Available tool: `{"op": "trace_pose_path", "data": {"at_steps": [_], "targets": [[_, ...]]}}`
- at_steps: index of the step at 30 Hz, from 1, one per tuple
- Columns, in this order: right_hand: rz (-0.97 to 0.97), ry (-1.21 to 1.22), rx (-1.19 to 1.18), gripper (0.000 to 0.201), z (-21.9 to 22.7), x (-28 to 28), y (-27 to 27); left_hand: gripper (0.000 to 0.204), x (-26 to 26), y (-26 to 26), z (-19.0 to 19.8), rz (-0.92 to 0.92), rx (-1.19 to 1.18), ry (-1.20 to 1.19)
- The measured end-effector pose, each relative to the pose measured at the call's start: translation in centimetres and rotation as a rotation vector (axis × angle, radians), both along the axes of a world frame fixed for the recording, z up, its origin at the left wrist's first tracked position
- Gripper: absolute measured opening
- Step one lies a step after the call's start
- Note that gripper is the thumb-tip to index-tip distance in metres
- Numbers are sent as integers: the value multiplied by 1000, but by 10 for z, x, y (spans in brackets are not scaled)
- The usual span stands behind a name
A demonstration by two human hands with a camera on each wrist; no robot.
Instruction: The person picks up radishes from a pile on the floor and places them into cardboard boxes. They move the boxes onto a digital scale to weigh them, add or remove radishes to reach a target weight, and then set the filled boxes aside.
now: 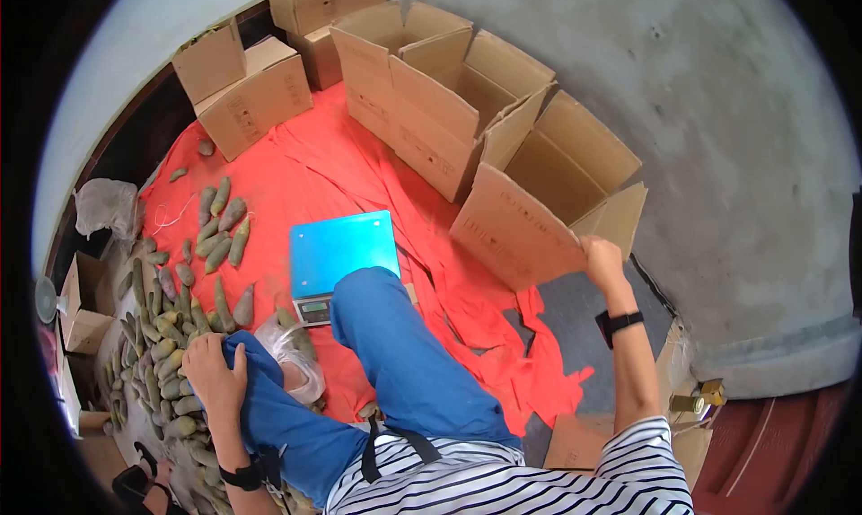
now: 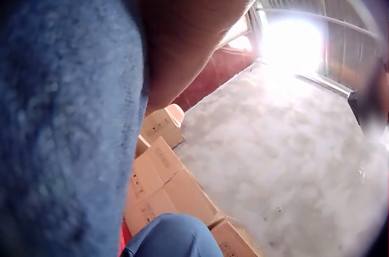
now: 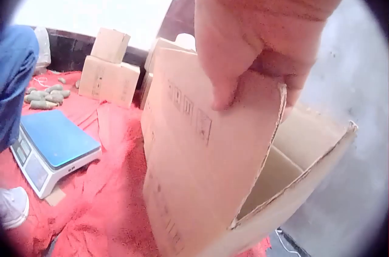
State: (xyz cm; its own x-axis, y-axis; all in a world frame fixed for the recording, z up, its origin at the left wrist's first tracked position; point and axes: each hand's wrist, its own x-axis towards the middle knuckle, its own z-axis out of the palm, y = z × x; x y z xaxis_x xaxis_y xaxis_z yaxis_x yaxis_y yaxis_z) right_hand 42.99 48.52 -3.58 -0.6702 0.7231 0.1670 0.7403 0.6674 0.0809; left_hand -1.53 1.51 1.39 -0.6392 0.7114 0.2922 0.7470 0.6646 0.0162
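Observation:
My right hand grips the top edge of an open cardboard box by its near corner. In the right wrist view the thumb lies on the printed outer side of that box, with the other fingers over the edge, partly hidden. My left hand rests on the blue-trousered knee, fingers loosely bent and holding nothing. In the left wrist view the leg and forearm fill much of the picture. Between the knees and the boxes stands a scale with a blue plate and a small lit display.
Two more open boxes stand beside the gripped one, along the grey wall. Many long green-brown tubers or vegetables lie heaped at the left. A red cloth covers the floor. A closed-up box stands at the back left.

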Motion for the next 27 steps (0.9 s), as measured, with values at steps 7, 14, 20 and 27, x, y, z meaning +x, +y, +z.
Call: {"op": "trace_pose_path", "data": {"at_steps": [7, 14, 20, 27], "targets": [[-26, 19, -405, 12, 62, 68, -141, 28, 0, 20, -7, -88, 1, 21], [-87, 125, -689, 19, 44, 95, -221, 23, 11, 40, -4, -180, 10, -57], [-402, 625, -496, 32, 52, 118, -202, 28, 57, 79, -8, -364, 254, -755], [-732, 721, -383, 49, -29, 172, -186, 58, 145, 181, -14, -656, 238, -898]]}}
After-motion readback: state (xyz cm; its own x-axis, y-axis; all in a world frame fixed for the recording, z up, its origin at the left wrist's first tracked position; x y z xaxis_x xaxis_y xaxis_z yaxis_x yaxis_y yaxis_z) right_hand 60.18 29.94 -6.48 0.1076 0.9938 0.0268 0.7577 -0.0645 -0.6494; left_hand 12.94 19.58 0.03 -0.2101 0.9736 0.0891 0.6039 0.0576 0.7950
